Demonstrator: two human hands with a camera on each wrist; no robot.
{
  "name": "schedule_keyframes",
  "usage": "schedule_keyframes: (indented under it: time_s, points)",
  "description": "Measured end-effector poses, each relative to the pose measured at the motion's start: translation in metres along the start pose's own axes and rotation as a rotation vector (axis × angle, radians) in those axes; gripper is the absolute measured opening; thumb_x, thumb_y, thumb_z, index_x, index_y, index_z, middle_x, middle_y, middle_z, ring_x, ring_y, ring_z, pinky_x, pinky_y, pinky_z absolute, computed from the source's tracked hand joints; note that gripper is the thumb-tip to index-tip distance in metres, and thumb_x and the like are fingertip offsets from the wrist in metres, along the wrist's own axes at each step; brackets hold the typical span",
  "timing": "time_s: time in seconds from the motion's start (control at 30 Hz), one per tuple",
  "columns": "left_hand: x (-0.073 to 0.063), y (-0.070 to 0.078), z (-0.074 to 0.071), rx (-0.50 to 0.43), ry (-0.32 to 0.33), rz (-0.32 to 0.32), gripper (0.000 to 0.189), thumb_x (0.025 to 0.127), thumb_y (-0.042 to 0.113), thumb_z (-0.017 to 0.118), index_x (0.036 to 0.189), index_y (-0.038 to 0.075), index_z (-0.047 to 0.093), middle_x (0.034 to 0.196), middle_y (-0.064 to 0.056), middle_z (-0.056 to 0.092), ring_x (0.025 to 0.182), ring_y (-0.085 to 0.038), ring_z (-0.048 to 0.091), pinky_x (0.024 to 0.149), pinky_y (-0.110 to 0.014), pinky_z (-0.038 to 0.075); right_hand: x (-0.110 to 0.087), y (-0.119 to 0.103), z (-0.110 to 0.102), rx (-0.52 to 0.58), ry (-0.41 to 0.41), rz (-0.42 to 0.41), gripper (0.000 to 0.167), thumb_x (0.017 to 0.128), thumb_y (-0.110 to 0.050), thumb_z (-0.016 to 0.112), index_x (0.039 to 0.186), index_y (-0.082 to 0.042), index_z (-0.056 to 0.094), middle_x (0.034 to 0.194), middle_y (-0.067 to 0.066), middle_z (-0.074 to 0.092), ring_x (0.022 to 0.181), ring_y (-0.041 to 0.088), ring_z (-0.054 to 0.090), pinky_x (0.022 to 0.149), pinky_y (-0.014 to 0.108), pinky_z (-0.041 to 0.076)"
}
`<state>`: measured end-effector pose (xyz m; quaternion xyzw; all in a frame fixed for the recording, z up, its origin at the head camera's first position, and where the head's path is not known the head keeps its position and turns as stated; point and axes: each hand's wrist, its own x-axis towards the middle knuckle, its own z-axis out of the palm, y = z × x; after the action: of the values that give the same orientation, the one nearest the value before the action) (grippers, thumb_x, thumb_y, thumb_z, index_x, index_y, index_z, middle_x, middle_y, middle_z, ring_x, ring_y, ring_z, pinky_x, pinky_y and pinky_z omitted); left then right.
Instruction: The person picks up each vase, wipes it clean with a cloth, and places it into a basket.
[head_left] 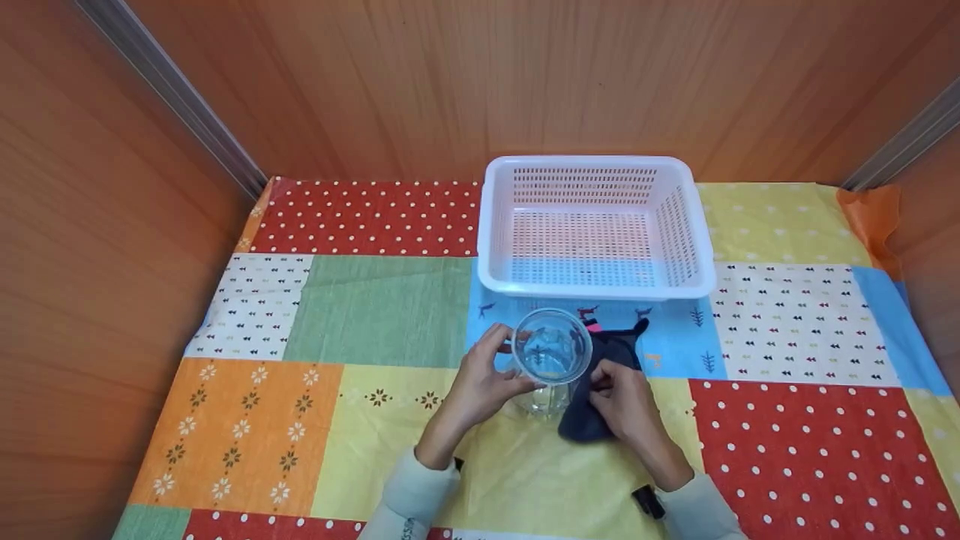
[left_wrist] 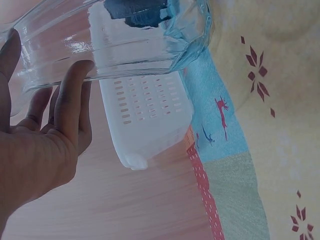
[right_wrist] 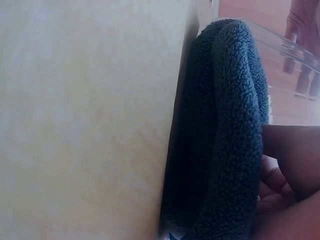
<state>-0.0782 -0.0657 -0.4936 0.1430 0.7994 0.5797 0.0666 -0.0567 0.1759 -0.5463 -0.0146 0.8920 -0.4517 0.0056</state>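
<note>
Gripping the glass jar (head_left: 553,364) near its rim, your left hand (head_left: 480,375) has the thumb on the near side and the fingers bent around the far side. Your right hand (head_left: 626,401) pinches a dark, fluffy cloth (head_left: 589,420) between thumb and curled fingers, just to the right of the jar. The jar's mouth faces up toward your head; you cannot tell from these views whether its base touches the tablecloth (head_left: 405,435) or whether the cloth touches the glass.

Watch the left grip: the glass is smooth and the left wrist view shows mainly fingertips on its wall, so a slight loosening or a damp finger could let it slide or twist. A hard push from the right could also tip it out of that hold. The cloth is soft and folded thick at its edge, so a small pinch may slip or let it bunch up.

Beyond the jar and cloth sits the white basket (head_left: 596,290), with the cloth's dark loop (head_left: 642,325) and pink tag (head_left: 592,327) pointing its way. Swinging the jar forward carelessly could knock the glass on that rim. Behind the basket rises the wooden wall (head_left: 375,82).
</note>
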Motion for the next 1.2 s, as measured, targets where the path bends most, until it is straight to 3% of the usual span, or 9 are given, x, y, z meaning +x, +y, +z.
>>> schedule_keyframes:
  time_s: [0.2, 0.4, 0.63, 0.87, 1.2]
  points:
    - [0.0, 0.0, 0.0, 0.008, 0.003, -0.009, 0.051, 0.083, 0.015, 0.093, 0.126, 0.013, 0.065, 0.126, -0.011, 0.063, 0.114, -0.032, 0.06, 0.085, -0.044, 0.062, 0.001, 0.001, 0.0, 0.049, -0.015, 0.039, 0.027, 0.079, 0.019, 0.075, 0.081, -0.006, 0.066, 0.086, 0.011, 0.075, 0.08, 0.023, 0.075, 0.073, 0.039, 0.065]
    - [0.0, 0.0, 0.0, 0.012, 0.003, -0.007, 0.052, 0.082, 0.014, 0.093, 0.126, 0.012, 0.065, 0.126, -0.016, 0.063, 0.113, -0.032, 0.061, 0.085, -0.045, 0.062, -0.002, -0.001, 0.0, 0.093, 0.004, 0.045, 0.025, 0.079, 0.02, 0.075, 0.085, -0.004, 0.068, 0.088, 0.011, 0.074, 0.08, 0.024, 0.075, 0.072, 0.032, 0.064]
    - [0.0, 0.001, -0.001, 0.01, 0.007, -0.008, 0.051, 0.082, 0.013, 0.093, 0.125, 0.012, 0.066, 0.123, -0.005, 0.064, 0.112, -0.032, 0.061, 0.083, -0.036, 0.062, -0.004, -0.01, -0.004, 0.151, 0.031, 0.036, 0.024, 0.081, 0.02, 0.076, 0.089, -0.002, 0.071, 0.092, 0.012, 0.073, 0.082, 0.026, 0.075, 0.074, 0.028, 0.063]
    - [-0.001, 0.001, -0.001, 0.016, 0.008, -0.001, 0.055, 0.081, 0.015, 0.094, 0.129, 0.014, 0.066, 0.123, -0.004, 0.063, 0.111, -0.028, 0.06, 0.077, -0.029, 0.061, -0.005, -0.019, -0.009, 0.228, 0.062, 0.006, 0.021, 0.082, 0.018, 0.076, 0.09, -0.001, 0.073, 0.093, 0.013, 0.074, 0.08, 0.021, 0.075, 0.074, 0.02, 0.06]
    - [0.0, 0.002, -0.001, 0.007, 0.003, 0.002, 0.058, 0.082, 0.014, 0.093, 0.132, 0.01, 0.065, 0.126, -0.005, 0.064, 0.112, -0.029, 0.061, 0.085, -0.042, 0.061, -0.008, -0.03, -0.015, 0.371, 0.095, -0.014, 0.02, 0.084, 0.017, 0.076, 0.096, 0.001, 0.076, 0.097, 0.015, 0.074, 0.083, 0.012, 0.072, 0.078, 0.018, 0.06]
